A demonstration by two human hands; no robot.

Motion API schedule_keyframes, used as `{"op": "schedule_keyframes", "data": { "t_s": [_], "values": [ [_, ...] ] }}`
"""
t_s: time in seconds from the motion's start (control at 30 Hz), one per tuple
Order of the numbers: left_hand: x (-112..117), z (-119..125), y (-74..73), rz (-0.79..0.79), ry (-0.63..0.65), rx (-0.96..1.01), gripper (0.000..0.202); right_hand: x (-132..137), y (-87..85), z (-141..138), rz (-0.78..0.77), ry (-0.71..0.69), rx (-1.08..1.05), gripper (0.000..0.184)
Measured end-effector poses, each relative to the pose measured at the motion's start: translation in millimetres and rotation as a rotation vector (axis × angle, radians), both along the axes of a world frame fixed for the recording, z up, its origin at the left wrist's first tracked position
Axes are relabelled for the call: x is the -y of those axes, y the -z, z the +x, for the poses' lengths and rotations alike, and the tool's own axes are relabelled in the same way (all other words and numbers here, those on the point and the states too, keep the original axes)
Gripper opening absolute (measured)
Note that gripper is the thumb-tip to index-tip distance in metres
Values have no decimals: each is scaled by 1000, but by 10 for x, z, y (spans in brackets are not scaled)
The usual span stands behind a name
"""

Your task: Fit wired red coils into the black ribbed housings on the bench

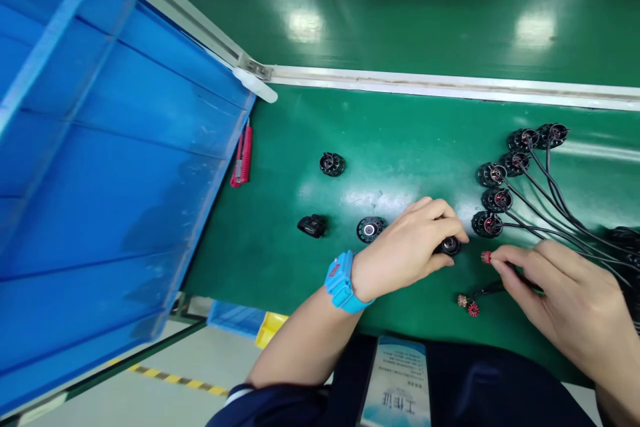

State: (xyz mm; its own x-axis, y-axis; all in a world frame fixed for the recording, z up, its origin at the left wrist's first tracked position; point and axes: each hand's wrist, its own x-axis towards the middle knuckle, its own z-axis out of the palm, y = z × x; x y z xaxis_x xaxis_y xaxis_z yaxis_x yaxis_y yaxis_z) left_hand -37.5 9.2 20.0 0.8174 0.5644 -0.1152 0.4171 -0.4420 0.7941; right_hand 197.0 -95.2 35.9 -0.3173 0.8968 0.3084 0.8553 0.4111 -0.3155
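My left hand (407, 243), with a blue wrist strap (341, 282), is closed around a small black round part (450, 245) on the green table. My right hand (560, 297) pinches a small red-tipped piece (486, 257) on a black wire, just right of that part. Another wired piece with a red gear-like end (470, 307) lies on the table below my right fingers. A row of black round parts with red centres and black wires (496, 199) sits just beyond both hands.
A large blue plastic crate (100, 167) fills the left side. Beside it lies a red utility knife (243, 157). Loose black parts (332, 163), (313, 225), (370, 229) rest on the green table (400, 127). A badge card (397, 383) hangs at my chest.
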Motion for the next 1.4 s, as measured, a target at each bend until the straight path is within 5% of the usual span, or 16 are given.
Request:
{"op": "schedule_keyframes", "data": {
  "t_s": [0.3, 0.73, 0.97, 1.13, 1.3, 1.4],
  "values": [
    [36, 80, 38, -49, 111, 150, 50, 10, -16, -15, 130, -165, 171, 2],
    [107, 255, 195, -43, 159, 244, 46, 45, -81, 104, 2, -303, 280, 22],
    [125, 273, 249, 35, 162, 226, 44, 83, -92, 149, 3, -219, 269, 14],
    [122, 252, 187, 79, 137, 263, 41, 127, -243, 128, -129, 51, -50, 7],
    [248, 337, 169, 139, -124, 649, 24, 116, -299, 64, -198, 262, -301, 4],
    [350, 417, 202, 174, -256, 842, 14, 103, -283, 54, -217, 276, -368, 7]
  ]
}}
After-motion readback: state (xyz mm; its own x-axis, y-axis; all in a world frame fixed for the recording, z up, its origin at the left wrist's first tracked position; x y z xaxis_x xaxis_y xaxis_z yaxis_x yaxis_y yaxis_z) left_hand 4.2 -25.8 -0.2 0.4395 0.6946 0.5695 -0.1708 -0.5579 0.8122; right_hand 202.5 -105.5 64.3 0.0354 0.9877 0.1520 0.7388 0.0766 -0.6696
